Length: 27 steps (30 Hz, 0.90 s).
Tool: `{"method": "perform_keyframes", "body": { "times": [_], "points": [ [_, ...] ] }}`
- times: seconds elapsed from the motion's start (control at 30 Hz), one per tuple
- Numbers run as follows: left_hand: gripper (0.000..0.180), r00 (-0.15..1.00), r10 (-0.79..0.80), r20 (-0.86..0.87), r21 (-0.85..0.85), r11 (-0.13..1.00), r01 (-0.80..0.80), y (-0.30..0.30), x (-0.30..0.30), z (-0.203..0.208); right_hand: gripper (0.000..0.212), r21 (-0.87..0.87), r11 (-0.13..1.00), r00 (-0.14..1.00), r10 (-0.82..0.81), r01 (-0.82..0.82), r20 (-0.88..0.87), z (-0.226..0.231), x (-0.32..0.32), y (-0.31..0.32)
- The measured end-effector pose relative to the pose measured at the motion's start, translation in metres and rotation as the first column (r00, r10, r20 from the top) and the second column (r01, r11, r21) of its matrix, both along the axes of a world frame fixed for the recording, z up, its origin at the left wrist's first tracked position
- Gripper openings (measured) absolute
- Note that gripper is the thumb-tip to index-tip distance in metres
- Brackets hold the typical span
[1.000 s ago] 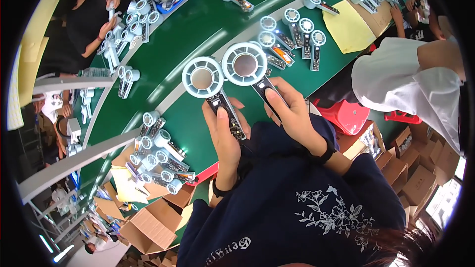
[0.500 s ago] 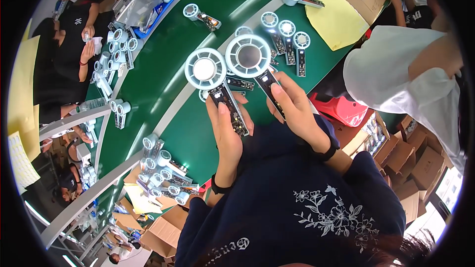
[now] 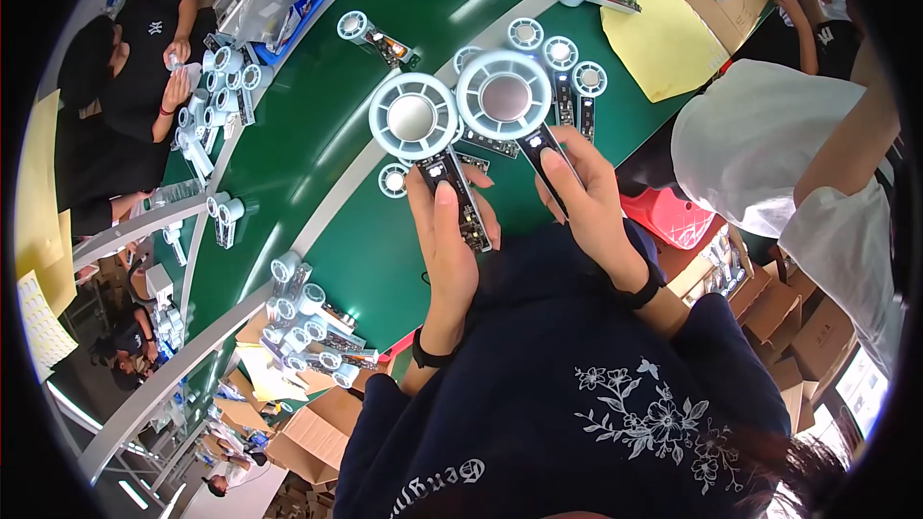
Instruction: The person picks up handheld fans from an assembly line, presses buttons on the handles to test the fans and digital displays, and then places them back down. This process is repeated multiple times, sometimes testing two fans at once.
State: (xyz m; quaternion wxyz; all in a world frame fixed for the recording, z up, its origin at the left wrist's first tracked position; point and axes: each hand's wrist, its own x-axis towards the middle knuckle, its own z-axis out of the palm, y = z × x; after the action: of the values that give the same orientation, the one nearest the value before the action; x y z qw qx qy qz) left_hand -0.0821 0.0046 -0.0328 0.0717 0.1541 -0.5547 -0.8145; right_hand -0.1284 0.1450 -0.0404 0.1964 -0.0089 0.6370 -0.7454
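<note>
My left hand (image 3: 448,255) is closed around the handle of a small handheld fan (image 3: 412,117), its thumb on the exposed circuit board. The fan has a pale ring-shaped head with spokes and a silver round centre. In my right hand (image 3: 588,194) is a second handheld fan (image 3: 504,96) of the same kind, gripped by its handle with the thumb on the dark board. Both heads point away from me, side by side and very close together. Behind them, more fans (image 3: 560,54) lie on the green table, partly hidden by the held ones.
A pile of fans (image 3: 312,332) lies at the left of my table. A single fan (image 3: 375,38) rests on the green belt (image 3: 288,144) beyond the metal rail. Yellow paper (image 3: 663,38) lies at far right. A person in white (image 3: 760,144) sits at right, near a red stool (image 3: 673,219).
Both hands, still holding the fans, have moved slightly up and right, and the left fan's centre looks less bright. The lone fan on the belt has shifted a little left.
</note>
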Motion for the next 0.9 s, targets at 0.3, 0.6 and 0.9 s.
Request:
{"method": "perform_keyframes", "body": {
  "times": [0.3,0.6,0.9],
  "points": [
    [0.032,1.000,0.022,-0.009,0.008,1.000,-0.022,0.000,-0.003,-0.003,0.026,0.003,1.000,1.000,0.014,-0.014,-0.013,0.002,-0.007,-0.003],
    [0.034,0.999,0.034,-0.001,0.005,0.999,-0.034,0.001,-0.005,-0.003,0.018,-0.052,0.999,0.996,-0.010,0.015,0.089,0.001,-0.010,-0.002],
    [0.036,1.000,0.015,0.011,-0.012,1.000,-0.015,0.002,-0.007,-0.005,0.023,-0.006,1.000,1.000,-0.001,0.001,0.025,-0.003,-0.010,-0.004]
  ]
}}
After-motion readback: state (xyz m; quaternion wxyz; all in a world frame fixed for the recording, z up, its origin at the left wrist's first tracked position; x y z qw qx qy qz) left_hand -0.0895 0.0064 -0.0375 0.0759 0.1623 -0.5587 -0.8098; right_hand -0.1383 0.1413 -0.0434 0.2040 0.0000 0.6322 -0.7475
